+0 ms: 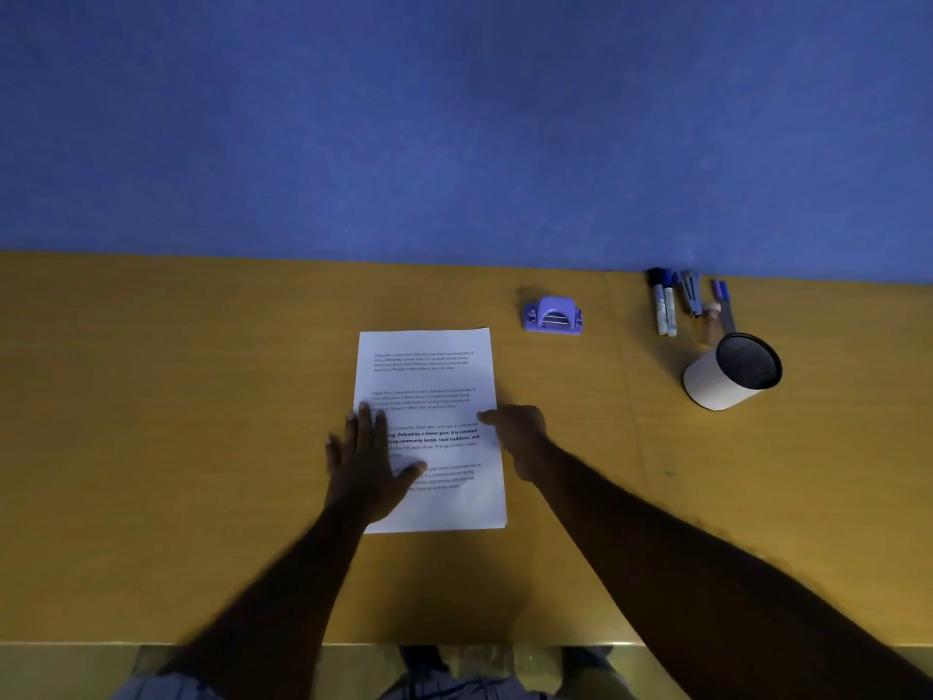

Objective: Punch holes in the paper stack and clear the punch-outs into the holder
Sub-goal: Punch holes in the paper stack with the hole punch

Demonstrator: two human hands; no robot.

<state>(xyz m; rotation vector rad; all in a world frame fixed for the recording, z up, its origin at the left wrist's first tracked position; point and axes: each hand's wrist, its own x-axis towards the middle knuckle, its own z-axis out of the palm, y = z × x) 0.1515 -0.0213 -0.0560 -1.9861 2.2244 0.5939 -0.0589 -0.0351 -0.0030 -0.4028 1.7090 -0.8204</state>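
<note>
A white paper stack [434, 376] with printed text lies flat on the wooden table, in the middle. My left hand [366, 457] rests flat on its left half, fingers spread. My right hand [520, 434] touches the stack's right edge with its fingertips, fingers loosely curled, holding nothing. A small purple hole punch [553, 315] stands beyond the stack to the right, apart from both hands. The holder [732, 373], a white cylinder with a dark mesh inside, lies tipped on its side at the far right.
Several markers and pens [671, 305] lie against the blue wall behind the holder. The wooden table [176, 447] stretches left and right; its front edge runs along the bottom, with my legs below it.
</note>
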